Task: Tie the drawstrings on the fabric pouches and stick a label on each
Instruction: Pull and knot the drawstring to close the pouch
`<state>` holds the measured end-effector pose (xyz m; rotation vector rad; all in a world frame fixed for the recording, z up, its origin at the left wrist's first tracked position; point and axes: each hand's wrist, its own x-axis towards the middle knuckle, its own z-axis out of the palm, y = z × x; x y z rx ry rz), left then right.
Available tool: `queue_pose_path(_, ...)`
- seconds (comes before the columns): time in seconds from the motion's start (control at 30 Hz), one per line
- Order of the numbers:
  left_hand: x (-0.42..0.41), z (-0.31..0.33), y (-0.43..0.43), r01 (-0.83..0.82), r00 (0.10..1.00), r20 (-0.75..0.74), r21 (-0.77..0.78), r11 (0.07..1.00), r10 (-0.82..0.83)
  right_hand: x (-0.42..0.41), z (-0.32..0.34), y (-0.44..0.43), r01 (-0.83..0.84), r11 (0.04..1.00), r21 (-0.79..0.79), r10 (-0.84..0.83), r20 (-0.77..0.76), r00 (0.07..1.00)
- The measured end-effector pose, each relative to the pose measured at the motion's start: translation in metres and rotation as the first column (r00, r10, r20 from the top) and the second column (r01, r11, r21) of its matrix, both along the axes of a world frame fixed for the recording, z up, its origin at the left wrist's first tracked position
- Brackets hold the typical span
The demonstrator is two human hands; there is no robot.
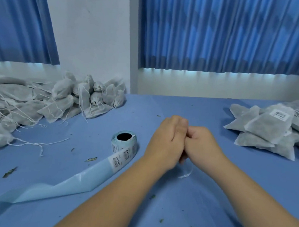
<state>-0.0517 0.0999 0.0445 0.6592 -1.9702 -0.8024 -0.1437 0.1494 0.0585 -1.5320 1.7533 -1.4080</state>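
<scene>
My left hand (168,139) and my right hand (203,144) meet above the middle of the blue table (200,203), fingers curled against each other. A small white label (187,172) hangs down from between them, pinched by the fingers; the exact grip is hidden. A label roll (124,143) stands left of my hands, and its pale blue backing strip (58,187) trails toward the front left. Unlabelled fabric pouches (34,104) with loose white drawstrings are heaped at the left. No pouch is in my hands.
Several labelled pouches (273,127) are piled at the right edge of the table. Bits of dried leaf (9,172) are scattered over the cloth. Blue curtains (228,32) and a white wall stand behind the table.
</scene>
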Motion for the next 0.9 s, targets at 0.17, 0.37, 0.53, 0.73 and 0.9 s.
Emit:
queue_pose_path(0.17, -0.001, -0.001, -0.003, -0.042, 0.998, 0.038, -0.056, 0.998, 0.044, -0.020, 0.010, 0.013, -0.046, 0.992, 0.117, 0.069, -0.207, 0.976)
queue_pose_path(0.37, 0.011, 0.000, -0.002, 0.044, 0.989, 0.139, -0.036, 0.998, -0.039, -0.045, 0.025, 0.032, -0.141, 0.985, 0.103, 0.147, -0.056, 0.988)
queue_pose_path(0.53, 0.015, 0.007, 0.004, 0.186, 0.980, 0.033, 0.219, 0.958, -0.198, -0.047, 0.020, 0.034, -0.131, 0.991, 0.011, 0.132, -0.069, 0.989)
queue_pose_path(0.73, 0.028, 0.022, 0.000, 0.369, 0.928, -0.196, 0.360, 0.857, -0.318, -0.043, 0.016, 0.033, -0.030, 0.993, -0.115, 0.025, -0.039, 0.999)
queue_pose_path(0.9, 0.028, 0.024, 0.004, 0.492, 0.858, -0.393, 0.438, 0.753, -0.332, -0.030, 0.012, 0.031, 0.027, 0.993, -0.117, -0.032, -0.044, 0.998)
